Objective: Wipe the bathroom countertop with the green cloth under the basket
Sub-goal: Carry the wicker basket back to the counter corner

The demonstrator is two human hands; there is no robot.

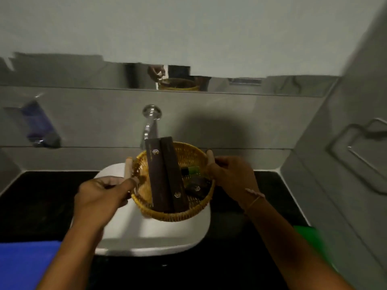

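A round woven basket (pixel 189 154) hangs in the air above the white sink, held at both sides. My left hand (pixel 102 195) grips its left wooden handle and rim. My right hand (pixel 232 174) grips the right wooden handle. Inside the basket lie two long dark brown boxes (pixel 165 174), a small dark box and a small green bottle (pixel 193 170). The green cloth (pixel 310 237) lies on the black countertop (pixel 41 197) at the right, partly hidden by my right forearm.
The white basin (pixel 150 237) sits in the middle of the counter under a chrome tap (pixel 151 122). A blue thing (pixel 25 266) lies at the front left. A purple bottle (pixel 39 124) hangs on the left wall, a wire holder (pixel 360 151) on the right wall.
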